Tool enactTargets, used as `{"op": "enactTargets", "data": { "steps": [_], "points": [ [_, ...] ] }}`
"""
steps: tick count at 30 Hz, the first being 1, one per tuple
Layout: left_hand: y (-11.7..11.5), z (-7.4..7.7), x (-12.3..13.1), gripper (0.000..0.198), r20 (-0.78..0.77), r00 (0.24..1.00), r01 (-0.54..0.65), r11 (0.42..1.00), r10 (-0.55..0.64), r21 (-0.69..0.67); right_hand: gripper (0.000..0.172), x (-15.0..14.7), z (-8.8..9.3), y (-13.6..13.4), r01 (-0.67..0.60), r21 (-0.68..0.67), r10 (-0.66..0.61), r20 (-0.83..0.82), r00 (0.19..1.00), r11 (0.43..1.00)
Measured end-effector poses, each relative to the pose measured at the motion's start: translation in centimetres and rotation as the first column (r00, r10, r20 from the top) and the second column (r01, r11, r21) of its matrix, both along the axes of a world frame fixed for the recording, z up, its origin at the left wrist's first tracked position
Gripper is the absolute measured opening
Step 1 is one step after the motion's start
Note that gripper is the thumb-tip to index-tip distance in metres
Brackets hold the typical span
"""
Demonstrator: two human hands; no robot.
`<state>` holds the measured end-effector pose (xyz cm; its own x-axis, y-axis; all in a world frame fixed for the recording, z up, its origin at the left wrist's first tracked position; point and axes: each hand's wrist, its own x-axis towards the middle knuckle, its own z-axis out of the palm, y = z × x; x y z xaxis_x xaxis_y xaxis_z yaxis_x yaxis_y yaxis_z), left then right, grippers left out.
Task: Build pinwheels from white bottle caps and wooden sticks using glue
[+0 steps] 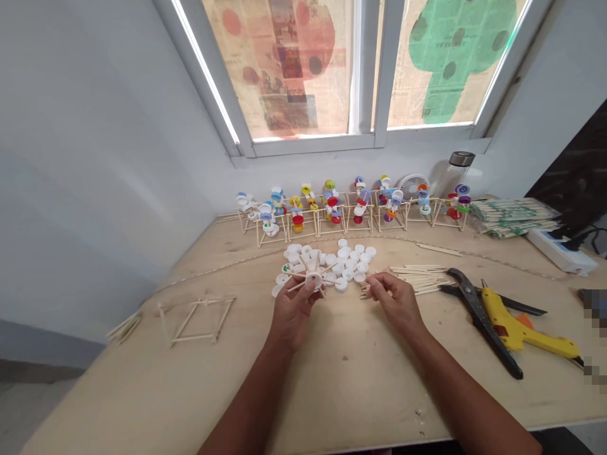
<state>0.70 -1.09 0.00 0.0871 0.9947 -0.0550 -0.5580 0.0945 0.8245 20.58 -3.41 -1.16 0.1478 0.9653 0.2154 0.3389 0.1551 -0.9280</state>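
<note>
My left hand (294, 311) is closed around a wheel-like hub (313, 280), a white round piece with thin wooden sticks spreading out from it. To the right, my right hand (396, 300) has its thumb and fingertips pinched together at a small bunch of short wooden sticks (364, 289) on the table. Its fingers partly cover these sticks. Just beyond both hands lies a loose heap of white bottle caps (348, 259). Longer wooden sticks (422, 276) are spread out behind my right hand.
Pliers (484, 322) and a yellow glue gun (526, 328) lie at right. A stick frame (196, 319) stands at left. Several stick frames with coloured caps (333, 212) line the back, near a bottle (458, 172), fan (412, 186), packaged sticks (515, 216) and power strip (562, 251).
</note>
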Motion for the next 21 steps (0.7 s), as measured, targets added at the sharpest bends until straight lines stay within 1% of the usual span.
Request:
{"op": "enactTargets", "data": {
  "steps": [2, 4, 6, 9, 11, 14, 18, 20, 21],
  "points": [
    [-0.2, -0.1, 0.4, 0.028, -0.039, 0.999, 0.017, 1.0, -0.017, 0.015, 0.028, -0.2, 0.2, -0.2, -0.047, -0.002, 0.047, -0.03, 0.998, 0.999],
    [-0.4, -0.3, 0.8, 0.029, -0.063, 0.997, 0.035, 0.999, -0.033, 0.027, 0.035, -0.4, 0.3, -0.2, -0.109, -0.022, 0.105, -0.118, 0.987, 0.994],
    [-0.6, -0.4, 1.1, 0.03, -0.082, 0.995, 0.051, 0.998, -0.048, 0.034, 0.042, -0.6, 0.3, -0.3, -0.193, -0.054, 0.177, -0.213, 0.961, 0.98],
    [-0.9, -0.5, 1.3, 0.032, -0.105, 0.993, 0.065, 0.997, -0.06, 0.045, 0.045, -1.1, 0.1, -0.4, -0.297, -0.09, 0.26, -0.291, 0.921, 0.951],
    [-0.9, -0.6, 1.3, 0.033, -0.117, 0.991, 0.07, 0.996, -0.063, 0.056, 0.041, -1.5, -0.1, -0.4, -0.327, -0.099, 0.281, -0.324, 0.904, 0.94],
    [-0.9, -0.7, 1.2, 0.033, -0.118, 0.99, 0.08, 0.994, -0.072, 0.069, 0.025, -1.8, -0.3, -0.4, -0.343, -0.123, 0.281, -0.357, 0.891, 0.931],
    [-0.4, -0.5, 0.6, 0.03, -0.047, 0.997, 0.065, 0.996, -0.062, 0.063, 0.023, -1.3, 0.0, -0.3, -0.328, -0.158, 0.255, -0.359, 0.898, 0.931],
    [-0.1, -0.2, 0.1, 0.027, -0.001, 0.999, 0.038, 0.998, -0.038, 0.053, 0.023, -1.0, 0.4, -0.5, -0.349, -0.157, 0.276, -0.359, 0.892, 0.924],
    [0.1, -0.1, -0.2, 0.027, 0.02, 1.0, 0.021, 0.999, -0.022, 0.049, 0.023, -0.9, 0.7, -0.8, -0.382, -0.159, 0.307, -0.358, 0.882, 0.91]
  ]
}}
